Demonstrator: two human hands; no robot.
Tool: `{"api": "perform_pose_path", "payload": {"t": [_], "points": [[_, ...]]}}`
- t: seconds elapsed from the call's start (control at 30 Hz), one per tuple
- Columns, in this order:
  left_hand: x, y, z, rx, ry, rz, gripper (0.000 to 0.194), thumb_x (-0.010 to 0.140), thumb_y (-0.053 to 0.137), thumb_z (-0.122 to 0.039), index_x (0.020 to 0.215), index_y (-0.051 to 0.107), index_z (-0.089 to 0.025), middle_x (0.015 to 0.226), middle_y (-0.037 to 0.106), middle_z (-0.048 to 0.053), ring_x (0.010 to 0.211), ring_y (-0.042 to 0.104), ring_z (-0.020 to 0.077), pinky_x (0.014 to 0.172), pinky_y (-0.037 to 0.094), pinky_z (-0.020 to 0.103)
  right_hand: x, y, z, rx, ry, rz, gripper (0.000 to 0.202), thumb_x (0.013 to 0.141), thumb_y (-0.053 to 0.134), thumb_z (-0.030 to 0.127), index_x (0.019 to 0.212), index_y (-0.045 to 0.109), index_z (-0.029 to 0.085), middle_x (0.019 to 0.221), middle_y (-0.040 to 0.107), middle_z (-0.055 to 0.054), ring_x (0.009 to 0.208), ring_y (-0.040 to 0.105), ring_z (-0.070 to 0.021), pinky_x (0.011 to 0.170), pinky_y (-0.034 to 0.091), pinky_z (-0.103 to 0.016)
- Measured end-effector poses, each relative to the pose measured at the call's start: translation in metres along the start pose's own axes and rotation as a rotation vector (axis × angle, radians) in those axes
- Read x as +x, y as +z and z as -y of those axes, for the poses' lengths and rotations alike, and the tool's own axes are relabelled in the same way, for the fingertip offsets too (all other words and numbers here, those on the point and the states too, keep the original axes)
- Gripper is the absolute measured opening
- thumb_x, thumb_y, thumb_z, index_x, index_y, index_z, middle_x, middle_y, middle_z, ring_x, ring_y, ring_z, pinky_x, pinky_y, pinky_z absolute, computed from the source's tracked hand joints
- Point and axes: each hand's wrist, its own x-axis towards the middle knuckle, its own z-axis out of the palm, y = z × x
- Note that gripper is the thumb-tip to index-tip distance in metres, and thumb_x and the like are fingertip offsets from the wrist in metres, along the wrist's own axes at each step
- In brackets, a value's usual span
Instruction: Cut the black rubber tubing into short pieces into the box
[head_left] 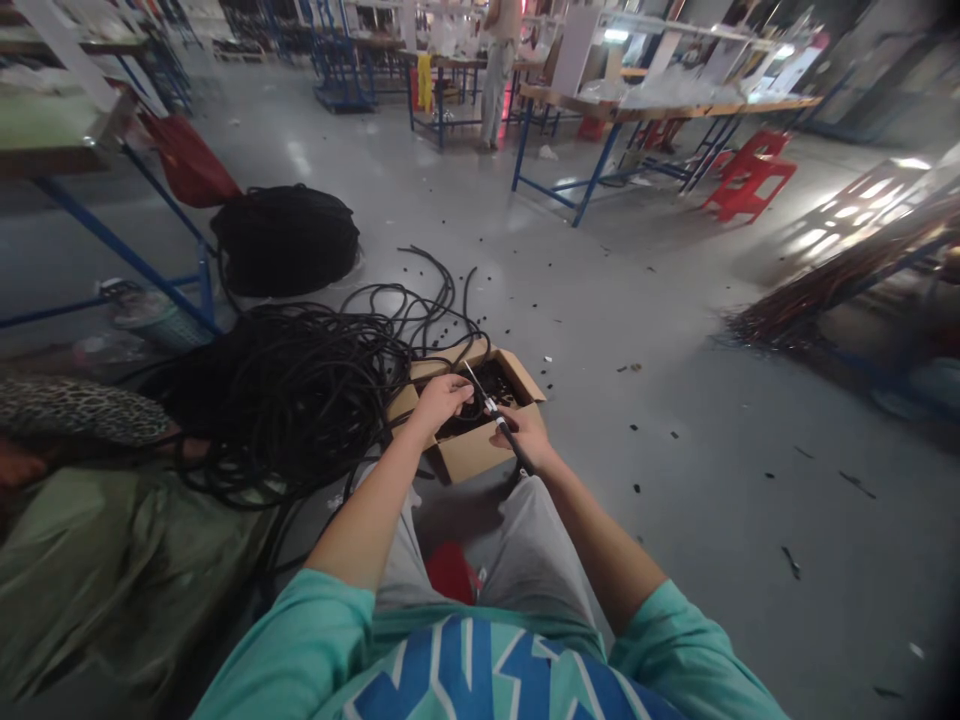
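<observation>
Over an open cardboard box [480, 455], my left hand [444, 402] is closed in a pinch, with what looks like a black cord at its fingertips. My right hand [525, 436] grips a slim tool [513, 440] with a black handle, a white collar and a thin metal tip. That tip points up and left, close to my left fingers. Small dark pieces [495, 385] lie inside the box. A large tangle of black cord [300, 385] is heaped left of the box, and some strands reach its edge.
A black bundle [289, 240] sits behind the heap. At left, another person's patterned sleeve [82, 408] reaches toward the cord beside green sheeting [135, 590]. Worktables [577, 105], a red stool [750, 180] and a standing person [499, 75] are farther off. Dark scraps dot the floor.
</observation>
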Motion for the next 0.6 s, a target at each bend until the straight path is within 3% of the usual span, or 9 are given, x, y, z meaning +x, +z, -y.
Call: {"api": "perform_pose_path", "payload": {"t": [0.2, 0.37, 0.47, 0.6], "points": [[0.01, 0.003, 0.011, 0.123, 0.039, -0.03, 0.019, 0.073, 0.05, -0.028, 0.08, 0.058, -0.013, 0.067, 0.061, 0.002, 0.046, 0.048, 0.0071, 0.049, 0.039, 0.022, 0.005, 0.004, -0.005, -0.045, 0.023, -0.089, 0.047, 0.055, 0.053, 0.017, 0.102, 0.061, 0.016, 0.057, 0.044, 0.004, 0.051, 0.036, -0.008, 0.05, 0.032, -0.021], [0.016, 0.002, 0.024, 0.276, 0.141, -0.13, 0.022, 0.066, 0.058, -0.022, 0.087, 0.061, -0.015, 0.09, 0.065, 0.006, 0.08, 0.058, 0.0162, 0.073, 0.045, 0.028, 0.006, 0.005, -0.007, -0.032, 0.067, -0.099, 0.045, 0.056, 0.053, 0.018, 0.1, 0.061, 0.016, 0.053, 0.042, 0.005, 0.047, 0.034, -0.0074, 0.046, 0.03, -0.021], [0.017, 0.002, 0.026, 0.302, 0.105, -0.119, 0.023, 0.069, 0.054, -0.022, 0.09, 0.062, -0.016, 0.09, 0.065, 0.006, 0.072, 0.058, 0.0148, 0.068, 0.045, 0.028, 0.008, 0.005, -0.007, 0.073, 0.116, -0.044, 0.05, 0.056, 0.055, 0.02, 0.106, 0.058, 0.015, 0.053, 0.042, 0.006, 0.045, 0.035, -0.0066, 0.045, 0.029, -0.021], [0.017, 0.0, 0.021, 0.29, 0.066, -0.04, 0.02, 0.073, 0.048, -0.024, 0.082, 0.062, -0.014, 0.069, 0.062, 0.002, 0.05, 0.048, 0.0089, 0.053, 0.04, 0.023, 0.016, 0.001, -0.007, 0.128, 0.104, 0.039, 0.056, 0.054, 0.058, 0.02, 0.11, 0.055, 0.014, 0.055, 0.046, 0.006, 0.048, 0.038, -0.0065, 0.046, 0.029, -0.02]]}}
